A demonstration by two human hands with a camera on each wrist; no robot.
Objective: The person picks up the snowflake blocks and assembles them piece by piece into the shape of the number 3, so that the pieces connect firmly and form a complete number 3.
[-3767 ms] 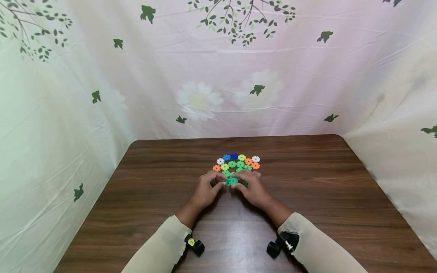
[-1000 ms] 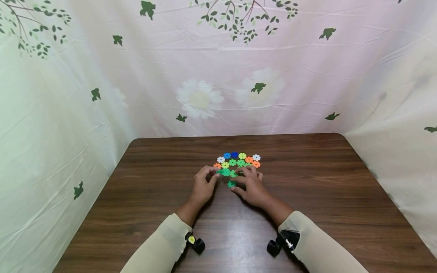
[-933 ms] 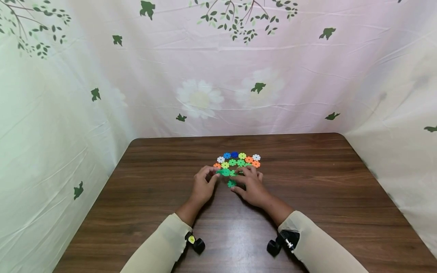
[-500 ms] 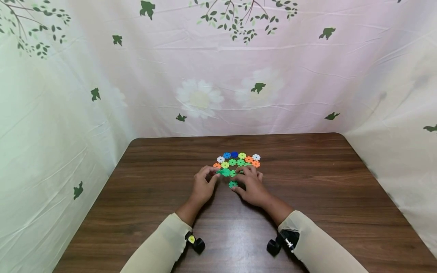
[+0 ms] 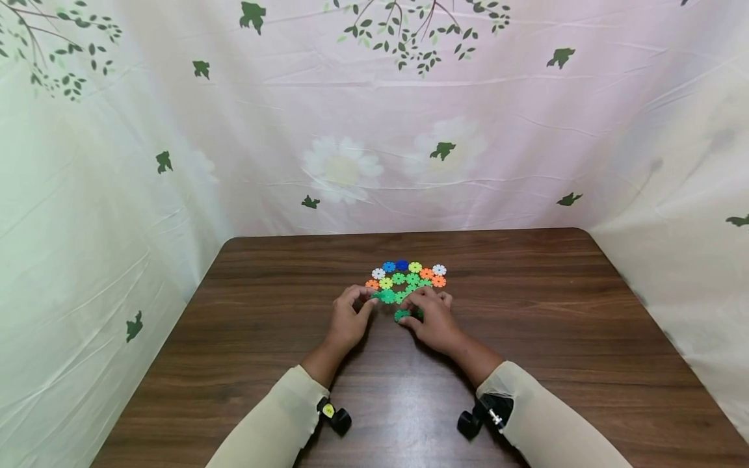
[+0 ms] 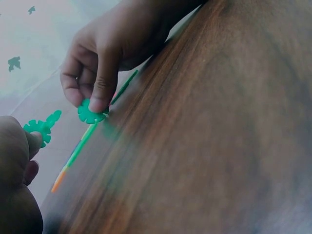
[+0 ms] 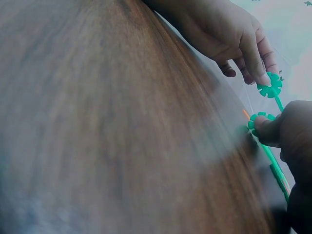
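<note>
Pinching 2 joined green notched discs [image 6: 39,128] in left hand [image 5: 348,322], seemingly edge-held to leave notches exposed! Gripping 1 green disc [image 5: 401,315], nearer, in right hand [image 5: 432,321].

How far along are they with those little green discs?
Done: two green discs look slotted together.
In hand: the left hand pinches that pair; the right hand pinches a single green disc.
Remaining: probably joining that single disc, which is apart from the pair. Other discs lie on the table, perhaps for later.
</note>
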